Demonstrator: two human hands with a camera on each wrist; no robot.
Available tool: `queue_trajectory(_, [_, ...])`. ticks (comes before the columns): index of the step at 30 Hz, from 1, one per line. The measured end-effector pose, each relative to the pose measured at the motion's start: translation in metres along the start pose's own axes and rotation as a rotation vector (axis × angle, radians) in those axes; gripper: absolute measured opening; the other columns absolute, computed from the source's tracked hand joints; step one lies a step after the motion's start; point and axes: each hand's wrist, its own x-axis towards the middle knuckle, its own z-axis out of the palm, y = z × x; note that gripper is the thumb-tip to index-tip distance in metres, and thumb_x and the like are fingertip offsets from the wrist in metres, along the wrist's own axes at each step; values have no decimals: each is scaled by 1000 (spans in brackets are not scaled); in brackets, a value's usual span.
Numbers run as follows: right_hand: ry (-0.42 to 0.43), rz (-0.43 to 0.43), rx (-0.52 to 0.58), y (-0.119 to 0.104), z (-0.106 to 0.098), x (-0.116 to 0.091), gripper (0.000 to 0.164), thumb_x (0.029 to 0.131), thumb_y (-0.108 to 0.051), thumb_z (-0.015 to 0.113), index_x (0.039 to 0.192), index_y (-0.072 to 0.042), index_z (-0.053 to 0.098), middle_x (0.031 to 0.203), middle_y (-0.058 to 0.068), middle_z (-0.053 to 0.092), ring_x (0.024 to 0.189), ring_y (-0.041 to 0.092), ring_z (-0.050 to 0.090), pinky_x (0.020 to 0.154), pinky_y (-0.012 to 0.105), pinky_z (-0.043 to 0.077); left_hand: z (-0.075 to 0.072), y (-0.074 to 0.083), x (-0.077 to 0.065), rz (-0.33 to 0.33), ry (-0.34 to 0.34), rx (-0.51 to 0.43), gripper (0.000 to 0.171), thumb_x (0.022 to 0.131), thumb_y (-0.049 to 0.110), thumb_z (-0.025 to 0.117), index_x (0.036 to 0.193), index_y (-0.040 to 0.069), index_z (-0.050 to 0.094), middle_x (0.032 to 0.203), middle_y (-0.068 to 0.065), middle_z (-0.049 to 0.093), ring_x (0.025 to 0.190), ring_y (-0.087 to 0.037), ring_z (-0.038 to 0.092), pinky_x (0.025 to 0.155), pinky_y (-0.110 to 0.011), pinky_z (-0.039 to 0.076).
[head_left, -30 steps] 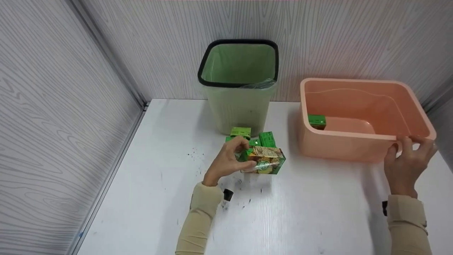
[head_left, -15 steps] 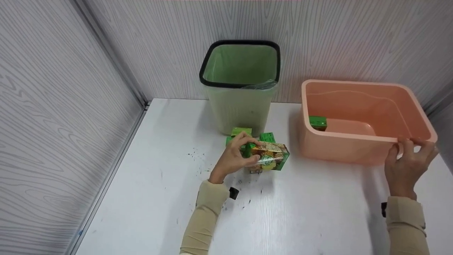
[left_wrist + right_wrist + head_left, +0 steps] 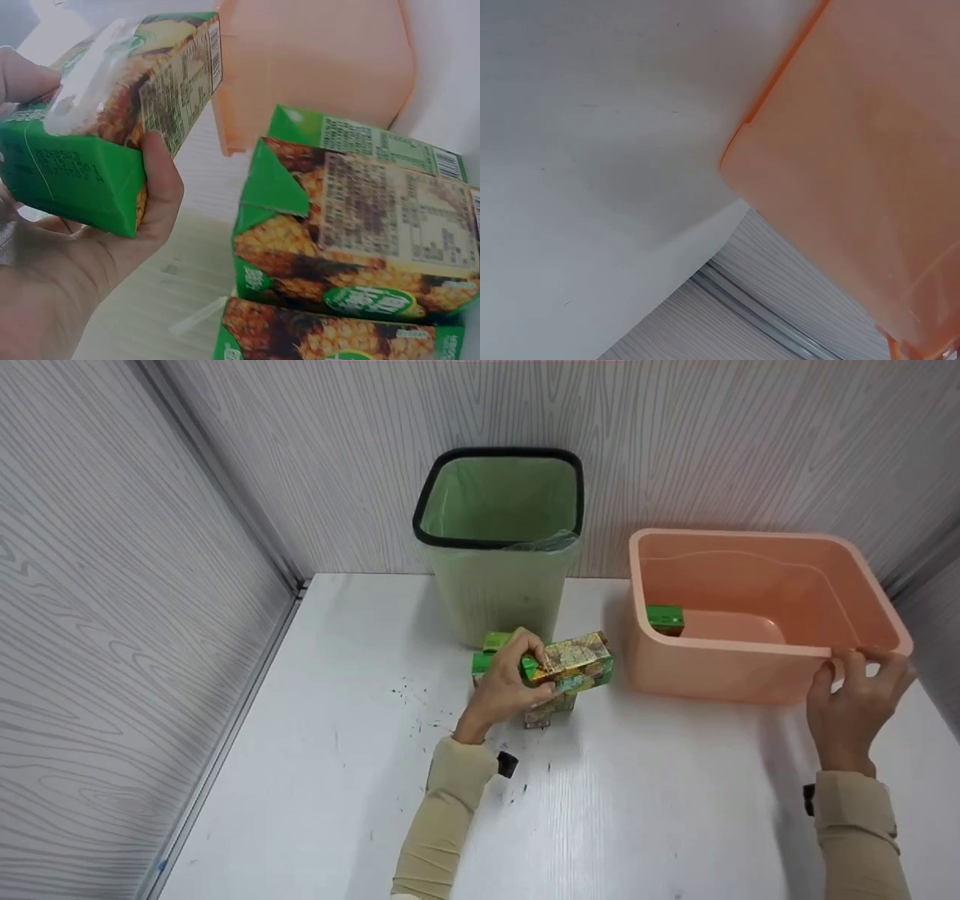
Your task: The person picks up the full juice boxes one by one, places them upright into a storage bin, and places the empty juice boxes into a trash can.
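My left hand (image 3: pixel 506 682) grips one end of a pineapple juice carton (image 3: pixel 574 660), thumb on one side and fingers on the other. In the left wrist view, the wrapped straw (image 3: pixel 94 79) shows along the held carton's side, and its green end faces the camera. Below it, several similar cartons (image 3: pixel 360 225) lie side by side, partly hidden by my hand in the head view. At the far right, my right hand (image 3: pixel 855 697) holds the front rim of an orange plastic tub (image 3: pixel 750 647), fingers hooked over the edge. The right wrist view shows only the tub's outer wall and the table.
Inside the tub, one green carton (image 3: pixel 665 619) sits at the left end. Behind the grouped cartons stands a tall pale green bin (image 3: pixel 495 592) with a black rim and a clear liner. Dark specks dot the white table (image 3: pixel 315 780). Wood-patterned panels (image 3: pixel 360 457) rise behind and at the sides.
My left hand has moved slightly right, and the carton's far end has swung up and toward the tub. More of the cartons underneath now shows. My right hand stays on the rim.
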Motion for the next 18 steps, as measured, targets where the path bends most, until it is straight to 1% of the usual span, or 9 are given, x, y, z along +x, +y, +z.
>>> queue_trajectory(4, [11, 2, 8, 1, 2, 0, 15, 98, 0, 54, 99, 13, 62, 108, 36, 50, 107, 55, 46, 103, 58, 35, 3, 3, 7, 16, 7, -10, 31, 80, -8, 70, 94, 3, 46, 102, -8, 43, 97, -23, 45, 83, -34, 43])
queue_trajectory(9, [14, 21, 16, 1, 2, 1, 13, 96, 2, 56, 101, 13, 63, 109, 36, 50, 105, 54, 45, 100, 57, 36, 10, 4, 19, 37, 18, -28, 33, 78, -12, 71, 94, 3, 45, 103, -10, 43, 99, -23, 46, 85, -33, 46])
queue_trajectory(15, [7, 57, 34, -1, 0, 1, 14, 95, 3, 57, 102, 12, 65, 110, 37, 50, 104, 53, 44, 98, 56, 38, 21, 7, 33, 49, 76, -38, 35, 76, -13, 72, 93, 2, 46, 104, -11, 44, 99, -20, 46, 88, -28, 45])
queue_trajectory(18, [10, 56, 33, -1, 0, 1, 14, 95, 2, 57, 102, 12, 65, 108, 36, 50, 103, 53, 44, 97, 56, 37, 26, 10, 40, 68, 95, -52, 35, 76, -13, 72, 93, 1, 45, 104, -11, 44, 98, -19, 46, 87, -31, 46])
